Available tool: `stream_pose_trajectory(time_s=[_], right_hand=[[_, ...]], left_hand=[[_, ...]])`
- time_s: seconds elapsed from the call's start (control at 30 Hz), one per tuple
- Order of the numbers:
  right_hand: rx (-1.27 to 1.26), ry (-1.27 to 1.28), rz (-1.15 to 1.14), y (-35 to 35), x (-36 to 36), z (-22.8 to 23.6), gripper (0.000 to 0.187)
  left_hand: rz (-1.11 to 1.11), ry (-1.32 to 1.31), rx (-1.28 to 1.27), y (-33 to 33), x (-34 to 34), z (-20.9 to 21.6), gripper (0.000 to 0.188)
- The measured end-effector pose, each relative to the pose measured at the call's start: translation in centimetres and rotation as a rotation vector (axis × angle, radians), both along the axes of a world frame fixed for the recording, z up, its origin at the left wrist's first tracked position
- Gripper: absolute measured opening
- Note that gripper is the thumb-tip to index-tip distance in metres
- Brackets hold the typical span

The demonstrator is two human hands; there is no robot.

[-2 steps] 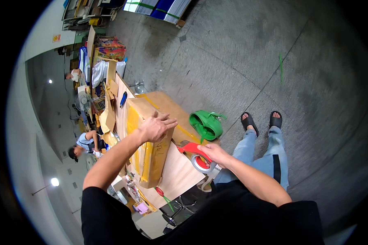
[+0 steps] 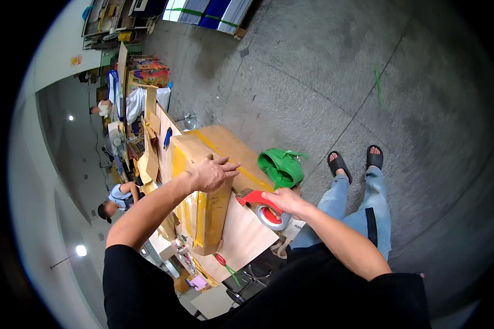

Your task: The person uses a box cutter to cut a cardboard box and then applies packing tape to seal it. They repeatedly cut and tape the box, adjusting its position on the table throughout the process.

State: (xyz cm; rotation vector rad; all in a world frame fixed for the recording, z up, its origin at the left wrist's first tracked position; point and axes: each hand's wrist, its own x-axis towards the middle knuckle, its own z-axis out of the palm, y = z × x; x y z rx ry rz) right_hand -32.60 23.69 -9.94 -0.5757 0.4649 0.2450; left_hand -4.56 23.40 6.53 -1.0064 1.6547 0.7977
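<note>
A brown cardboard box [image 2: 213, 216] with yellow tape along its edges stands on a pale wooden table [image 2: 246, 233]. Across its top edge lies my left hand [image 2: 213, 174], fingers stretched out and holding nothing. My right hand [image 2: 288, 202] is closed round a red tape dispenser [image 2: 253, 197] carrying a tape roll [image 2: 273, 218]. The dispenser's front end is just right of the box, over the table; whether it touches anything I cannot tell.
A larger taped carton [image 2: 233, 147] lies behind the box. Beside it is a green bag [image 2: 281, 167]. A blue cutter [image 2: 168, 137] and red-handled scissors [image 2: 219, 259] lie on the table. Another person [image 2: 121, 197] sits at the far left; a stool base [image 2: 189, 119] stands beyond the table.
The whole view has shifted slightly. Both hands keep nearly the same places, the left on the box and the right round the tape dispenser.
</note>
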Motion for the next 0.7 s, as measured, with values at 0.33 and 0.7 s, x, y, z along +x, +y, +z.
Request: stream_pose_trajectory(time_s=[0.33,0.7], right_hand=[[-0.788,0.061,0.455,-10.7,5.9,7.7,0.026],[-0.784,-0.388,0.818,0.3,7.7,6.5,0.036]], left_hand=[[-0.165,-0.021,0.132,1.2,-0.8,-0.8,0.059],[-0.32,-0.052,0.173,0.1,-2.6,-0.2,0.061]])
